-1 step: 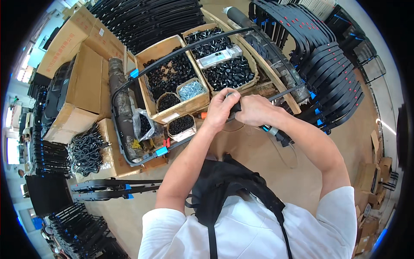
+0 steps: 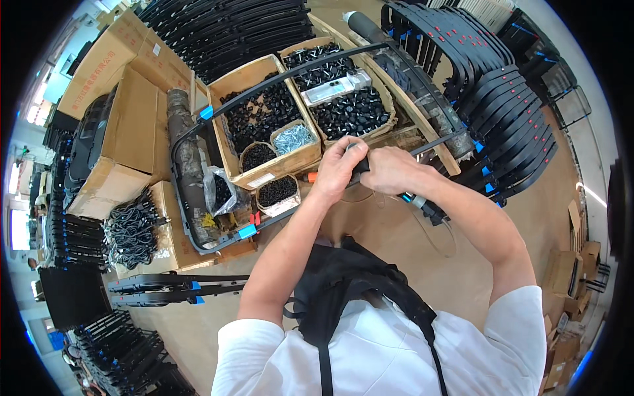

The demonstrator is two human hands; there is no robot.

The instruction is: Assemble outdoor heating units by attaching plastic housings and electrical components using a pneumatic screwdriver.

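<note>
Frame of thin black bars lies before me, long and with rounded corners, across the wooden trays and the padded tubes. Its surface looks dark and smooth, and blue pieces sit on it near three of the corners; beside one of them is a small red piece. The near side of the frame runs up to the place where my two hands meet.

My left hand is curled around a dark piece, thumb laid along its top – only a little of this piece is visible, rounded and black, between my hands. My right hand is bent into a fist just against it, but I cannot tell what the fingers hold, because the back of the hand hides it. Under my right wrist appears a dark tool-like body with a small bluish light, and near it a thin cable hangs in a loop. An orange tip shows just left of my left hand.

Beyond my hands stands the left wooden tray, with black small parts and a heap of silver screws. In front of this tray is a small tub of black screws – next to it, a clear plastic bag.
</note>
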